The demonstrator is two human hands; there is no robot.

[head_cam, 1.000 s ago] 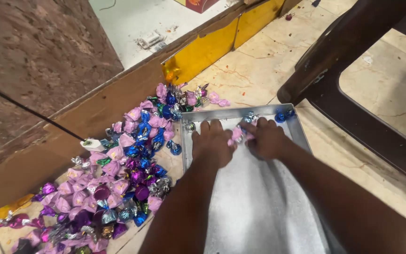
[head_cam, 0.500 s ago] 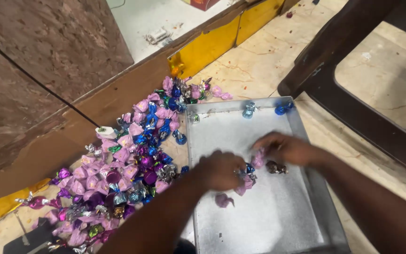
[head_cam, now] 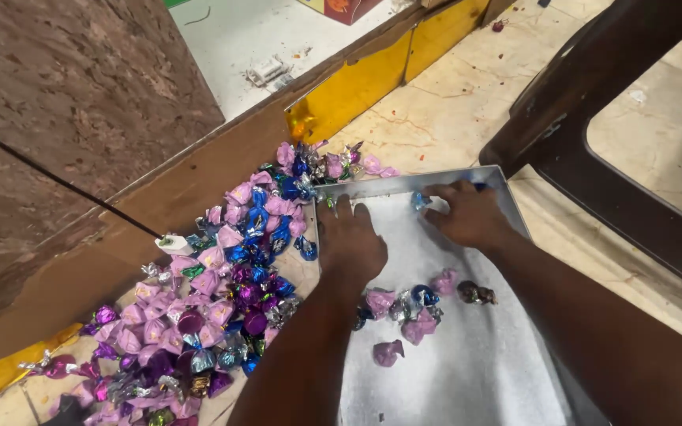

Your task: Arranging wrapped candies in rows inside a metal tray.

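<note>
Few candies lie in the tray; most wait in the pile at nine o'clock. Left hand flat, empty; right hand touches a blue candy.

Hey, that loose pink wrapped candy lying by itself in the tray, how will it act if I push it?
The pink candy looks small, so probably light. Its crinkled foil twist likely crumples and catches rather than rolls. On the smooth metal tray it would probably slide easily.

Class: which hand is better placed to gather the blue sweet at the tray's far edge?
Right. The right hand has its fingertips beside the blue sweet; the left hand lies flat near the tray's left wall, farther away.
</note>
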